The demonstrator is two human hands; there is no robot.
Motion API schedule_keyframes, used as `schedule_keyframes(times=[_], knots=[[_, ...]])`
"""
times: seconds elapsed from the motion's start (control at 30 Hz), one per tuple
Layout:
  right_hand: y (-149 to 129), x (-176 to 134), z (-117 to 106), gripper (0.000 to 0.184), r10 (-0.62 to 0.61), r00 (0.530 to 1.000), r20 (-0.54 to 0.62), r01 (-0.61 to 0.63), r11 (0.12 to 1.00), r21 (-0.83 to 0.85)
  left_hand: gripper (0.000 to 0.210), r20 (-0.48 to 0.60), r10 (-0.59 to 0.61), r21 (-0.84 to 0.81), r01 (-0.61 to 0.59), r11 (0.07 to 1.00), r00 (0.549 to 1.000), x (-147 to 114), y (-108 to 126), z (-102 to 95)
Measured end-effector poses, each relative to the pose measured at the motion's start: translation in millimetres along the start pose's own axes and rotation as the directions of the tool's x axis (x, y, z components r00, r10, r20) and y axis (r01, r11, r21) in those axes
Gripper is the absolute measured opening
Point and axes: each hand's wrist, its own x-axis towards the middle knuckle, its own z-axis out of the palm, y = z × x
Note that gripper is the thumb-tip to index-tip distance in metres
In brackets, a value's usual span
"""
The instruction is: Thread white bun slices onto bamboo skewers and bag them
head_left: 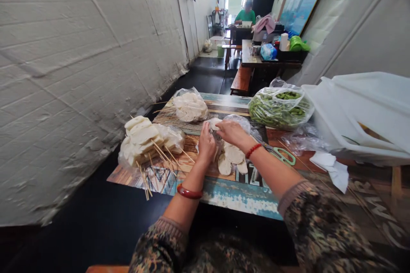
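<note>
Working close together, two bare hands met over the middle of the table [224, 198], and the left hand [207, 143] had its fingers bent narrow on one pale slice [214, 124]! Right hand [235, 133], fingers curled in tight beside it, though what they gripped was hidden, so I couldn't tell. Under the wrists lay at least three loose slices [233, 153], partly on clear plastic. Off to the left, one skewered pile [142, 134] sprouted more than six sticks [156, 149], too overlapped for a full count; behind it sat one bag of slices [190, 107]. Across on the right: one bag of greens [278, 108], one pair of scissors [283, 155] with green handles, its blades running behind the right forearm, and one big white tub [358, 111], cut off by the frame edge, with crumpled tissue [331, 168] just before it. Writing? A printed Z showed beside the loose slices; larger letters at the lower right were too faint for words. One person in green [246, 16] sat far back, face blurred, while the blue packet's [268, 51] label stayed unreadable.
</note>
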Motion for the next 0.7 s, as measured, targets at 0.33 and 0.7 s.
schedule_keyframes(times=[0.33, 0.7], knots=[[23, 47, 27, 0.017, 0.283, 0.959, -0.007, -0.269, 0.919, 0.288, 0.061, -0.069, -0.095, -0.015, 0.094, 0.995, 0.993, 4, -10, -4.4], [58, 30, 6, 0.003, 0.301, 0.953, 0.038, -0.236, 0.653, 0.719, 0.048, -0.060, -0.118, 0.074, 0.122, 0.990, 0.991, 1, -12, -3.7]])
